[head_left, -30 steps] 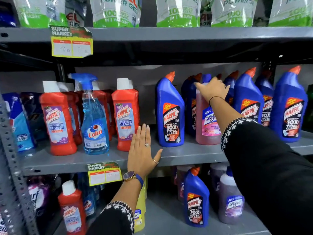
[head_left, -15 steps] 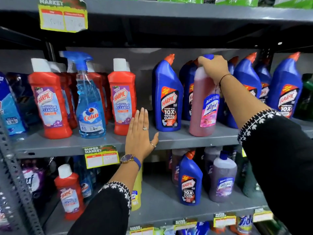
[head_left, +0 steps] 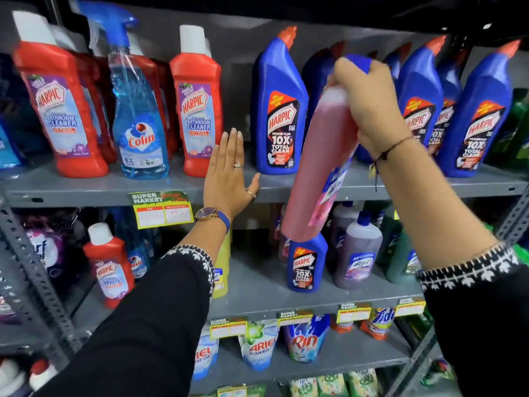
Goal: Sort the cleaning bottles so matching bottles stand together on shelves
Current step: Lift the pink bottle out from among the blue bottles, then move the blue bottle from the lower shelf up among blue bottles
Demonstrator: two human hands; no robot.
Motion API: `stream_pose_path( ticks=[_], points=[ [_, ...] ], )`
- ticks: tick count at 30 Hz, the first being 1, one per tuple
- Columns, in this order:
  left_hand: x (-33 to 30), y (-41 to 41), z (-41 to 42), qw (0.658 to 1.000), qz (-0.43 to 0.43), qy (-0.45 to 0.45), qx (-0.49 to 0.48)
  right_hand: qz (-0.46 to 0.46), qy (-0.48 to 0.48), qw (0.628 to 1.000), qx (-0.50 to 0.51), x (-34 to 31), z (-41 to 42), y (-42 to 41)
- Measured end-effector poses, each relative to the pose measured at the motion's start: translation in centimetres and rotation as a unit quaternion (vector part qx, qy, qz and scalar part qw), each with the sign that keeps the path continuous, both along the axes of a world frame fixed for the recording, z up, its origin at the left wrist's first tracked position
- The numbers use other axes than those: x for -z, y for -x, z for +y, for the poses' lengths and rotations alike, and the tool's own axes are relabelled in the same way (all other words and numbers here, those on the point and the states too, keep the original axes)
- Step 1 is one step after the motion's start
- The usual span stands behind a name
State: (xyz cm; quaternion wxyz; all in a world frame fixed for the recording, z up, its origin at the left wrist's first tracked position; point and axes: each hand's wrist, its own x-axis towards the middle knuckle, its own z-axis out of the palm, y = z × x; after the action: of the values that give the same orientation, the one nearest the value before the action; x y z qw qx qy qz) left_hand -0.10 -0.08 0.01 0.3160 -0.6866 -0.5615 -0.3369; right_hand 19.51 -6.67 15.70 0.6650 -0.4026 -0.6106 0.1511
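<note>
Grey metal shelving (head_left: 86, 193) fills the view, three tiers visible. Upper shelf: red Harpic bathroom cleaner bottles (head_left: 61, 110) at left, one clear blue Colin spray bottle (head_left: 138, 121) standing among them, another red Harpic bottle (head_left: 197, 110) just right of it; then a gap, then a row of blue Harpic toilet cleaner bottles (head_left: 279, 110) running to the right end. Middle shelf: a lone red Harpic bottle (head_left: 110, 267) at left, a yellow bottle (head_left: 221, 270) partly hidden behind the left sleeve, a small blue Harpic bottle (head_left: 306, 267), a purple Lizol bottle (head_left: 359, 253) beside it. Lower shelf: detergent pouches (head_left: 303, 342). Pink Lizol bottle (head_left: 317, 173) off the shelf, in the air, tilted, its base in front of the middle tier just above the small blue Harpic. Right hand (head_left: 369, 107) closed around its neck and blue cap. Left hand (head_left: 229, 173) open, fingers straight, palm flat against the upper shelf edge in the gap. Yellow price tag (head_left: 163, 210) hangs just left of it.
</note>
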Motion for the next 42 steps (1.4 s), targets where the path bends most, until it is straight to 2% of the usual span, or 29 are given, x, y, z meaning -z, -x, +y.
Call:
stream_pose_path(
  ticks=[5, 10, 14, 25, 31, 33, 35, 38, 40, 42],
  points=[
    [0.1, 0.0, 0.2, 1.0, 0.007, -0.013, -0.014, 0.013, 0.073, 0.997, -0.008, 10.9, 1.0, 1.5],
    [0.2, 0.0, 0.4, 0.999, 0.007, -0.033, 0.007, -0.085, 0.063, 0.994, -0.008, 22.7, 1.8, 4.4],
    [0.3, 0.0, 0.6, 0.999, 0.009, -0.044, 0.01, -0.076, 0.102, 0.992, -0.013, 27.5, 4.5, 6.2],
    [0.5, 0.1, 1.0, 0.997, 0.028, -0.073, 0.001, -0.111, 0.185, 0.976, 0.016, 30.5, 11.5, 8.6],
    [0.5, 0.1, 0.9, 0.997, 0.023, -0.074, 0.004, -0.151, 0.14, 0.978, 0.012, 31.1, 11.5, 8.5],
    [0.6, 0.0, 1.0, 0.997, 0.025, -0.071, 0.002, -0.157, 0.093, 0.981, 0.071, 32.0, 11.2, 7.3],
    [0.6, 0.1, 1.0, 0.997, 0.03, -0.073, -0.002, -0.117, 0.075, 0.976, 0.17, 32.8, 10.9, 5.7],
    [0.6, 0.1, 1.1, 0.996, 0.031, -0.078, -0.003, -0.007, 0.125, 0.949, 0.288, 32.6, 11.3, 3.1],
    [0.7, 0.1, 1.1, 0.997, 0.028, -0.077, 0.0, 0.044, 0.202, 0.928, 0.311, 32.0, 11.9, 1.5],
    [0.7, 0.1, 1.1, 0.997, 0.026, -0.073, 0.001, 0.034, 0.27, 0.917, 0.292, 31.6, 12.5, 0.7]
  ],
)
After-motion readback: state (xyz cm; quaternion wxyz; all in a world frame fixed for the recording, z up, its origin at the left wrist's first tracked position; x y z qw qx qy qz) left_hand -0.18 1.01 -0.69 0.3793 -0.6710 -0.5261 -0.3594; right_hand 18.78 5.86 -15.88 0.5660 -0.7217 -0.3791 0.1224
